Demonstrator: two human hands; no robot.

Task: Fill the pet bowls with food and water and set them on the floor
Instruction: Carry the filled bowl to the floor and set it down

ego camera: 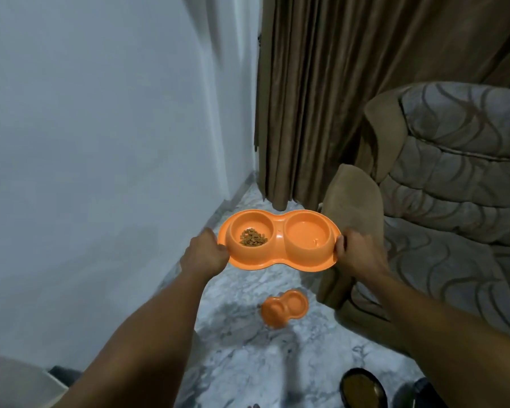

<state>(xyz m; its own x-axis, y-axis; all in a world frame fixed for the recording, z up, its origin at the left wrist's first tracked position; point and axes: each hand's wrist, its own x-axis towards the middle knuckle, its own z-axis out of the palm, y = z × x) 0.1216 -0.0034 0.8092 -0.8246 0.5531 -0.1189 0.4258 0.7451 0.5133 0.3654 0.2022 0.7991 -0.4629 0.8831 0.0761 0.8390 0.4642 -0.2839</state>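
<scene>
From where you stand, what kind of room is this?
Probably a home living room: a padded armchair, long brown curtains, a marbled floor, and an orange pet bowl.

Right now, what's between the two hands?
The orange double bowl, with the left hand and right hand gripping its ends and kibble in one cup; head view.

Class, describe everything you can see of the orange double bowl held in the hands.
The double bowl is one orange, plastic-looking piece: two round wells joined at a narrow waist, with a flat rim. The left well holds brown kibble; the right seems to hold water. It is held roughly level above the floor, left hand gripping one end, right hand the other.
</scene>
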